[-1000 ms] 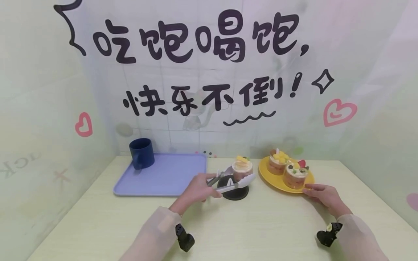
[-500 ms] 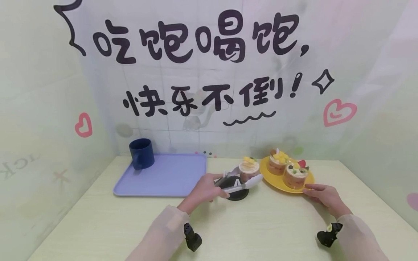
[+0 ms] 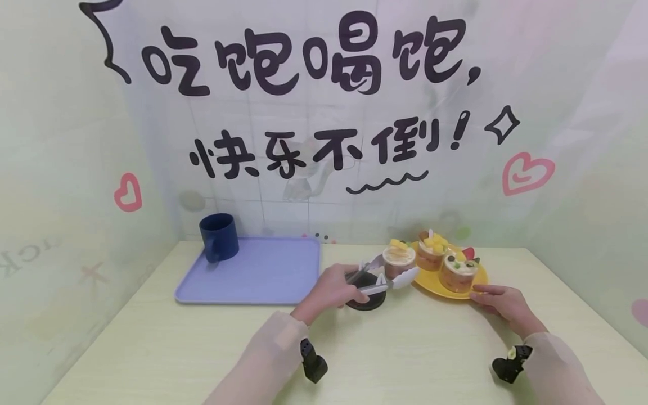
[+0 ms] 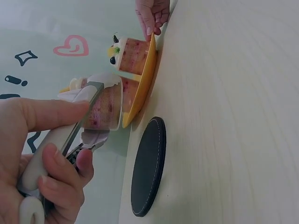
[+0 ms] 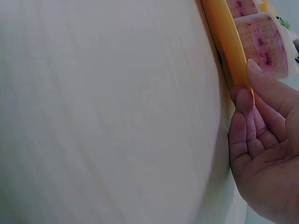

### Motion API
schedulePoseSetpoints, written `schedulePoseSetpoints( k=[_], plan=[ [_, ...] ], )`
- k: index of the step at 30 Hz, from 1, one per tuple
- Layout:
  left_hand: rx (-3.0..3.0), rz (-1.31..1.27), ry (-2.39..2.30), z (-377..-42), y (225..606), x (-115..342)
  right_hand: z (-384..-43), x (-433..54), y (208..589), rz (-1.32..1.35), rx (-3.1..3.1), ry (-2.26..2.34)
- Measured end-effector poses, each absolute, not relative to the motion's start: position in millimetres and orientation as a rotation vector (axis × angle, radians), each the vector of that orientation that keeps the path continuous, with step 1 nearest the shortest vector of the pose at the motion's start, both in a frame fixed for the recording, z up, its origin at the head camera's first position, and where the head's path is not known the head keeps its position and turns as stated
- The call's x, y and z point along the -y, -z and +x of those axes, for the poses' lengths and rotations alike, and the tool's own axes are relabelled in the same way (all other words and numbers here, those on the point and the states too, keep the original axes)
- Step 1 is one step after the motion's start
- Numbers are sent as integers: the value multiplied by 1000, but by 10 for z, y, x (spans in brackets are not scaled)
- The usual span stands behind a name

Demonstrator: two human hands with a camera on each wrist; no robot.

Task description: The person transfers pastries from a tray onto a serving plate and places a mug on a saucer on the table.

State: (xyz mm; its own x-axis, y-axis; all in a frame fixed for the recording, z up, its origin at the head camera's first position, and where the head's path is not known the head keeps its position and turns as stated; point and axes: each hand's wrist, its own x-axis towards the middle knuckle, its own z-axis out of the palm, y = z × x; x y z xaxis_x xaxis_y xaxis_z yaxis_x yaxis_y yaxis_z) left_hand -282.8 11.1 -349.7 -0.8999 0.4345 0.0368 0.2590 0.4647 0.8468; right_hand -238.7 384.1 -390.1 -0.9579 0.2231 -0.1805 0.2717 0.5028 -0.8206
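Note:
My left hand [image 3: 334,288] grips a pair of white-and-grey tongs [image 3: 405,278]. Between the tongs' tips is a cake cup [image 3: 399,256] topped with cream and yellow fruit, held off the table in the left wrist view [image 4: 103,108]. It hangs at the left edge of a yellow plate [image 3: 436,288]. On that plate stand two more cups, a fruit-topped cake cup [image 3: 430,256] behind and a cream-topped cake cup [image 3: 458,275] in front. My right hand [image 3: 508,308] pinches the plate's near right rim, thumb on top and fingers beneath.
A round black coaster [image 3: 372,301] lies below the tongs, partly hidden by my left hand. Farther left, a lilac tray [image 3: 273,270] bears a dark blue mug [image 3: 220,236] in its back left corner. Printed wall sheets enclose the table [image 3: 395,354] behind and at both sides.
My left hand has carried the cake cup in the tongs rightward, away from over the coaster to the plate's left edge. The right hand stays at the plate's rim.

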Motion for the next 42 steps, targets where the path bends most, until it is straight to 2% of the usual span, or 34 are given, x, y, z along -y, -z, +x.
schedulePoseSetpoints(
  k=[42],
  plan=[
    [-2561, 541, -1426, -2965, 3606, -552, -2370, -3833, 3908, 430, -2703, 1454]
  ],
)
